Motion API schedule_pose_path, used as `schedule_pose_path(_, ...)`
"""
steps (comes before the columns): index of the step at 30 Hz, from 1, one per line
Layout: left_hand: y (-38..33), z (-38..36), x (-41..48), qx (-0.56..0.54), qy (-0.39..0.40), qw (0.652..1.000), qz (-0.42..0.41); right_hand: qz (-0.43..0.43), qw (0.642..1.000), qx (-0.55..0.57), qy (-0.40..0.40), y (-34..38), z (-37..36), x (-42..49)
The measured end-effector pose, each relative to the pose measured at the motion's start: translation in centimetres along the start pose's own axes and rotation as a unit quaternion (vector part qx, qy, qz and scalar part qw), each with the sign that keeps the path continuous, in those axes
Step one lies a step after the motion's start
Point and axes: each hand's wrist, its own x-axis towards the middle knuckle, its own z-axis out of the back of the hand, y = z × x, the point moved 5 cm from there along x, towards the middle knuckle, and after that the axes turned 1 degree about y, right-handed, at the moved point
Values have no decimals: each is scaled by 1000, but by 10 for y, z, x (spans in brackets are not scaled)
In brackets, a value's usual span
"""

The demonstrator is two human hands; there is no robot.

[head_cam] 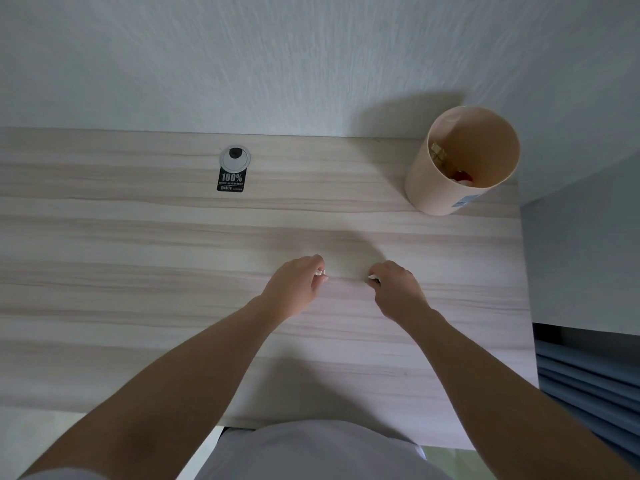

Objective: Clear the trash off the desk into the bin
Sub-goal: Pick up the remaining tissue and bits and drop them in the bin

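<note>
Both my hands rest over the middle of the pale wooden desk [138,237], a short gap between them. My left hand [294,285] is closed, with a small white scrap [320,272] showing at its fingertips. My right hand [394,285] is closed too, pinching another small white scrap [373,278]. A round beige bin [446,188] stands at the desk's far right corner. It is open at the top, and gold and red wrappers [450,168] lie inside it.
A grey cable grommet [234,158] with a black "100%" sticker [231,181] sits near the desk's back edge. A white wall rises behind the desk. Blue curtain folds [588,386] hang beyond the desk's right edge.
</note>
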Motion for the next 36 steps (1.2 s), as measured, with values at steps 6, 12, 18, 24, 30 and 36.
schedule_pose_path(6, -1, -1, 0, -3, 0, 1000, 0, -48, 993, 98, -33, -11, 20, -6)
schedule_pose_path(12, -8, -2, 2, -7, -9, 1000, -5, -46, 993, 100, -50, -22, 39, -15)
schedule_pose_path(18, -17, -1, 2, -4, -9, 1000, -13, -44, 994, 96, -28, -21, 29, -22)
schedule_pose_path(24, -3, -3, -4, 1, -7, 1000, -3, -13, 998, 61, 3, -14, 12, -19)
schedule_pose_path(30, 6, 3, -9, 1, -16, 1000, 17, -15, 999, -12, 26, -4, 8, -12)
schedule_pose_path(36, 7, 12, -11, -1, -29, 999, 28, -56, 998, -5, 22, -7, 10, -10)
